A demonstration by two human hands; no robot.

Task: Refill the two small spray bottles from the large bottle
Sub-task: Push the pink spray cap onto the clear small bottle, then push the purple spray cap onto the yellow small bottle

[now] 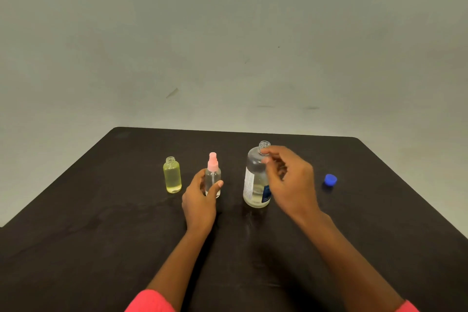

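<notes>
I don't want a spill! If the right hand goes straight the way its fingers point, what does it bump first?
The big bottle, near its open neck. The fingers of the right hand point left at it and look very close or touching; depth is hard to tell.

3 bottles total: 2 small, i.e. 1 yellow bottle [172, 176] & 1 clear bottle [213, 180] w/ pink sprayer, plus 1 large bottle [253, 180]. 1 blue cap [330, 180]. 2 hands: left hand [200, 201], right hand [291, 182]. 1 dark surface [101, 210].
</notes>
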